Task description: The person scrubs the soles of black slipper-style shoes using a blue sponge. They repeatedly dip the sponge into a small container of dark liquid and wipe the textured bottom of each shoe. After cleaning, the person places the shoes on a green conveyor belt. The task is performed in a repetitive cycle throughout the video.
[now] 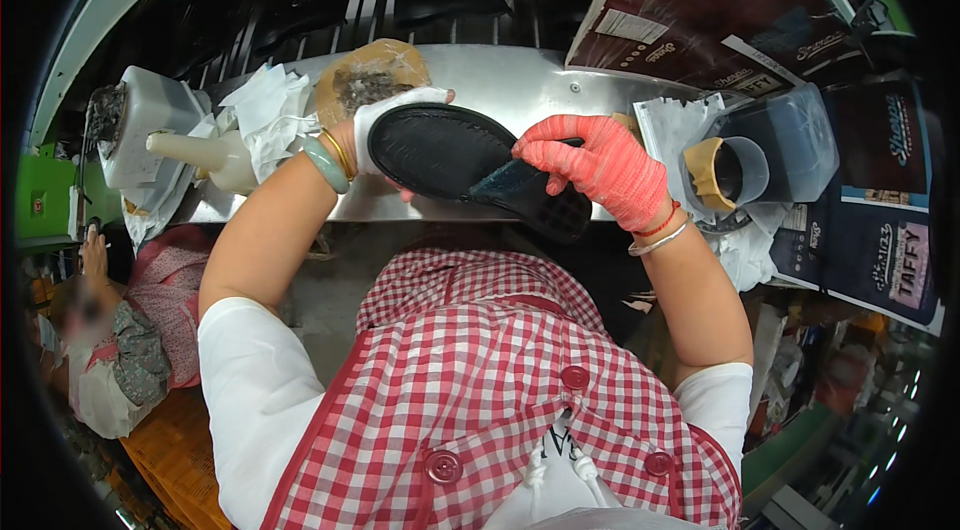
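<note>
A black shoe sole (440,145) is held up over the front edge of the metal bench, tilted with its wider end toward the left. My left hand (385,120), in a white glove with the fingertips bare, grips that wider end from the side and beneath. Over the narrower half, my right hand (595,165), in a pinkish-red knit glove, has its fingers pinched together close to the surface. Whatever they pinch is mostly hidden; only a small dark bit shows beside the fingers. A bluish, wet-looking patch (500,180) lies on the sole by my right fingertips.
Behind my left hand sits a brown round pad (375,75) with dark residue. White crumpled paper (268,115) and a pale spouted bottle (215,155) are at left. A clear plastic container (785,145) stands right. Another person (130,330) sits far left.
</note>
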Available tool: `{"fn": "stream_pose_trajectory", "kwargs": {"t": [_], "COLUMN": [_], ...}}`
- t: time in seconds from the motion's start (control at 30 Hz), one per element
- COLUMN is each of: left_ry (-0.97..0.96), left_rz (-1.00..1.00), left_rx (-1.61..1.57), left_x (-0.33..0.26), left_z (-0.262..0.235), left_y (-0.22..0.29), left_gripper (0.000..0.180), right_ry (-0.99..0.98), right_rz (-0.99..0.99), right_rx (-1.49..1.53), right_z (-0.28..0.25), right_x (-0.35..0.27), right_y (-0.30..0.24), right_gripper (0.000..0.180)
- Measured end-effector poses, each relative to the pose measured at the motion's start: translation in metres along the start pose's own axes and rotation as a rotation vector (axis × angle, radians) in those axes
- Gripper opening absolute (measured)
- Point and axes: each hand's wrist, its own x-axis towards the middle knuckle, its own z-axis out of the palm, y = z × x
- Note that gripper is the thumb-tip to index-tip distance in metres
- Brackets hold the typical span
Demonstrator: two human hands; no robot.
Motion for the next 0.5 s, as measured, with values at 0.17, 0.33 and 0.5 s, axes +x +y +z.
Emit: {"fn": "stream_pose_trajectory", "kwargs": {"t": [0.17, 0.33, 0.5], "left_ry": [-0.076, -0.080, -0.004], "left_rz": [0.085, -0.002, -0.024], "left_rx": [0.197, 0.152, 0.029], "left_x": [-0.016, -0.020, -0.021], "left_z": [0.017, 0.026, 0.033], "left_y": [0.011, 0.014, 0.006], "left_gripper": [0.052, 0.043, 0.047], "right_ry": [0.019, 0.085, 0.150], "right_rz": [0.048, 0.089, 0.150], "right_rx": [-0.016, -0.019, 0.036], "right_z": [-0.014, -0.029, -0.039], "right_x": [-0.010, -0.029, -0.060], "right_y": [0.007, 0.028, 0.050], "right_gripper": [0.026, 0.022, 0.023]}}
